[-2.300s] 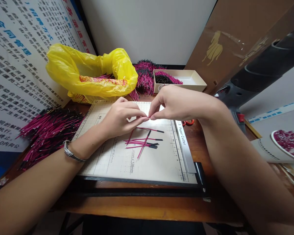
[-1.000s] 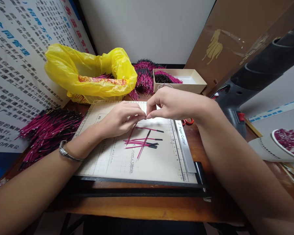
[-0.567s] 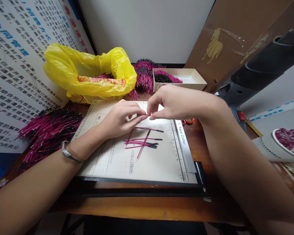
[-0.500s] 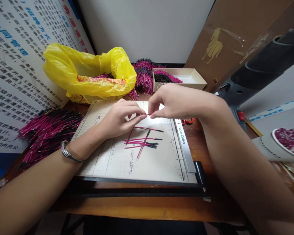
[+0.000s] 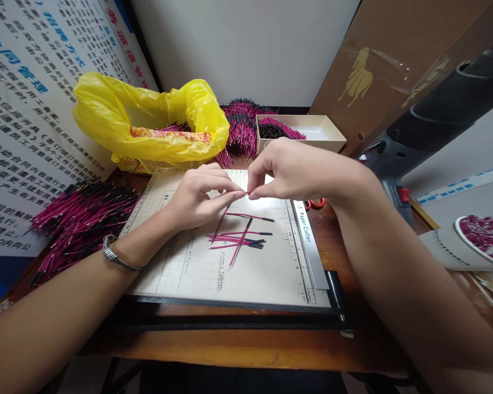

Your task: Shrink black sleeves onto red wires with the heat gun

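The left hand [image 5: 245, 193] and right hand [image 5: 250, 195] meet fingertip to fingertip above the board [image 5: 254, 273], each pinched on a tiny pink piece [image 5: 248, 193]. Loose wires [image 5: 240, 239] lie crossed on the board, nearer than the hands. The bag [image 5: 148, 120] stands far left, the box [image 5: 328, 134] far right.

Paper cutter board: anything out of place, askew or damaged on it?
No damage visible on the board. Only oddity: the loose pink wires near its middle lie askew, crossing at mixed angles rather than lined up.
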Tool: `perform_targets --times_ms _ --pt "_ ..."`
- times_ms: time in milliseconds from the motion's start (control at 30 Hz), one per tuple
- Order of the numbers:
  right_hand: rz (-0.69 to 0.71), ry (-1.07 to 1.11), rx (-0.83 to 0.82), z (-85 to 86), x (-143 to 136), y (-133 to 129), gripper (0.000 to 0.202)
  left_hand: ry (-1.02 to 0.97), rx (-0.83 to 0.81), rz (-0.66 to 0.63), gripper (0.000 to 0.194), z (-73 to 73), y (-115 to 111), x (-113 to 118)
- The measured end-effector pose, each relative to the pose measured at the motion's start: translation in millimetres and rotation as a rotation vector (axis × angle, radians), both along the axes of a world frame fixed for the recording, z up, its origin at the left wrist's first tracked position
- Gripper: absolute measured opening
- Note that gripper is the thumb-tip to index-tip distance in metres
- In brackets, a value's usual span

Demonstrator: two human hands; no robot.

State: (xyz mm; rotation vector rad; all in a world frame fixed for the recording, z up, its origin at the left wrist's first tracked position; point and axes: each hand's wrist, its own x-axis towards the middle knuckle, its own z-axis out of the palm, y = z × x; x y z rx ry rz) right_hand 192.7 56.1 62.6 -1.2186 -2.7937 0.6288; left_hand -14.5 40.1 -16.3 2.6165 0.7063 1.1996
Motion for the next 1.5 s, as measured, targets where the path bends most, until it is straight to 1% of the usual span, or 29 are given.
perform_targets --times_ms 67,167,300,367,533,700,800,900,1067,1267,1400,1500 --pt "0.017 0.009 0.005 0.3 0.8 0.6 0.009 -0.040 -0.013 -0.013 0.021 -0.1 0.2 0.5" --pt "0.003 0.003 0.006 0.7 2.0 0.9 0.008 -0.053 -0.005 -0.017 0.020 -1.0 0.9 0.6" --pt "-0.022 0.008 0.013 0.0 2.1 0.1 0.008 -0.033 0.023 0.034 0.012 -3.1 3.2 -1.7" --pt "-0.012 0.022 0.008 -0.8 1.7 -0.3 0.008 -0.019 0.036 0.046 0.013 -4.0 4.1 -3.1" --pt "-0.020 0.047 0.002 -2.6 1.0 -0.8 0.008 0.012 0.086 0.015 0.012 -4.3 4.1 -3.1" --pt "-0.027 0.028 0.009 -1.9 3.2 0.5 0.008 0.016 0.117 -0.001 0.012 -4.0 4.6 -2.5" --pt "-0.040 -0.004 0.047 2.9 10.4 2.5 0.015 0.002 0.105 -0.005 0.012 -3.9 5.4 -3.0" --pt "-0.091 -0.056 0.051 9.8 21.1 5.2 0.025 -0.006 0.091 0.005 0.012 -3.3 5.2 -2.9" --pt "-0.163 -0.222 -0.019 15.4 31.4 8.7 0.019 0.000 0.056 0.067 0.016 -2.2 3.1 -2.2" --pt "-0.157 -0.200 -0.081 13.6 31.5 10.8 0.015 0.026 0.014 0.082 0.020 -1.1 3.4 -2.4" --pt "-0.138 -0.201 -0.077 14.4 30.7 10.6 0.018 0.056 -0.050 0.054 0.022 0.3 5.3 -4.9" --pt "-0.145 -0.194 -0.076 14.0 28.3 9.4 0.017 0.078 -0.057 0.057 0.021 0.4 6.4 -6.8"
